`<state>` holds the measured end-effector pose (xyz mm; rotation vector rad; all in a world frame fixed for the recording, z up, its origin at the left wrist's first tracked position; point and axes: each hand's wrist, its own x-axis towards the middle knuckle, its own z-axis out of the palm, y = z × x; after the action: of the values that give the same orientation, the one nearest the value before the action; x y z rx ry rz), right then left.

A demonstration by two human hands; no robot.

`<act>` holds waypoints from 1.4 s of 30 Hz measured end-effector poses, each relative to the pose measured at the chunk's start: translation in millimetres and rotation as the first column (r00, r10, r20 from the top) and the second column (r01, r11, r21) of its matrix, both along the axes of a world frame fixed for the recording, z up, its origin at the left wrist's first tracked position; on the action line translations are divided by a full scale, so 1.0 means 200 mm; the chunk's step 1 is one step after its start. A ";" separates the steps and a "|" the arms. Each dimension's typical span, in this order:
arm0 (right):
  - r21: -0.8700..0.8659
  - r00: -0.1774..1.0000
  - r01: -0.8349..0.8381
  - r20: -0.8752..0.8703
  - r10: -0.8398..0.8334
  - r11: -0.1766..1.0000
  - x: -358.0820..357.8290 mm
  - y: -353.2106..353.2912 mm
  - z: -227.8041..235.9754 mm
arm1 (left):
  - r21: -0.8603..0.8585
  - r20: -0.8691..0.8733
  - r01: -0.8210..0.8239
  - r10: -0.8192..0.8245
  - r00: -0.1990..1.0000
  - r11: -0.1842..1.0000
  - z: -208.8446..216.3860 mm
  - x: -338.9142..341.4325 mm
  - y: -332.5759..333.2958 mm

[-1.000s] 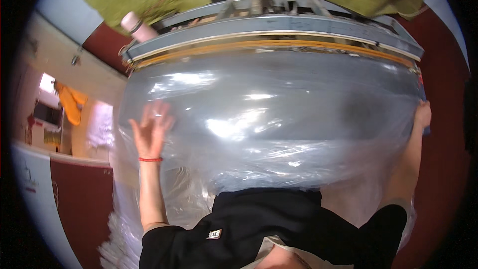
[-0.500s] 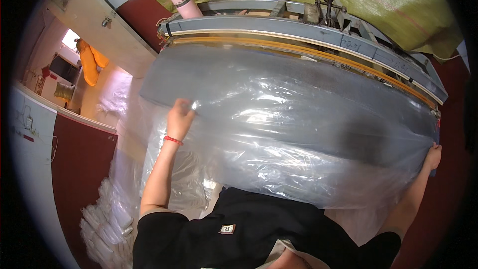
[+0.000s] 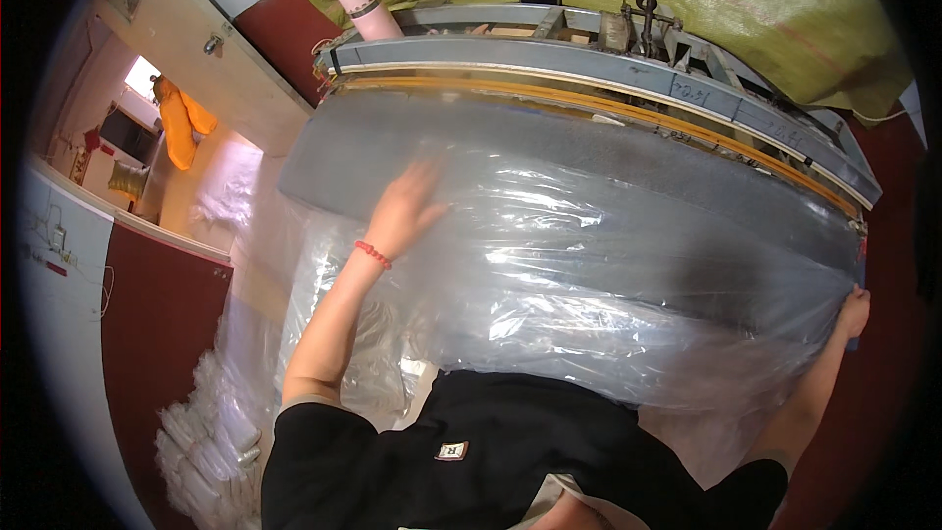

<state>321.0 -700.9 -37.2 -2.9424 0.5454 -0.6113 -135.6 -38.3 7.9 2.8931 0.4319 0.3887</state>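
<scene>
A wide sheet of clear plastic film (image 3: 549,280) lies in shiny creases over a grey worktop (image 3: 343,137) and hangs down toward my body. My left hand (image 3: 405,208), with a red bead bracelet (image 3: 373,254) at the wrist, is over the film's left part. Its fingers are stretched out and somewhat blurred, and whether the palm presses on the film cannot be made out. At the worktop's right end my right hand (image 3: 856,312) is closed on the film's corner, which is pulled into tight folds there.
Behind the worktop runs a long grey metal bar (image 3: 549,57) with an orange strip (image 3: 589,106) along it. A pink thermos (image 3: 367,8) stands at its left end. Bundled plastic bags (image 3: 201,451) lie low on the left, near an open door (image 3: 196,29). Yellow-green sheeting (image 3: 706,0) hangs behind.
My left hand has let go of the film's left edge, moved right and a little farther off, and its fingers have spread. My right hand keeps its place.
</scene>
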 end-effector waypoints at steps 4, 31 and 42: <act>0.141 1.000 -0.010 0.026 0.006 0.990 0.02 -0.07 -0.01 | 0.012 0.135 -0.114 0.112 0.985 0.993 -0.09 0.02 0.13; 0.446 0.761 -0.508 0.633 0.142 0.737 0.43 0.37 -0.18 | -0.574 0.632 -0.179 0.572 0.523 0.799 -0.35 0.44 1.09; 0.581 0.739 -0.532 0.674 0.002 0.616 0.48 0.64 -0.11 | -0.712 0.592 -0.044 0.634 0.498 0.700 -0.37 0.53 1.20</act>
<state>416.6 -573.1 -58.7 -1.8046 0.1526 -0.9598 -28.9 201.7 -66.6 1.6499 0.8034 1.3007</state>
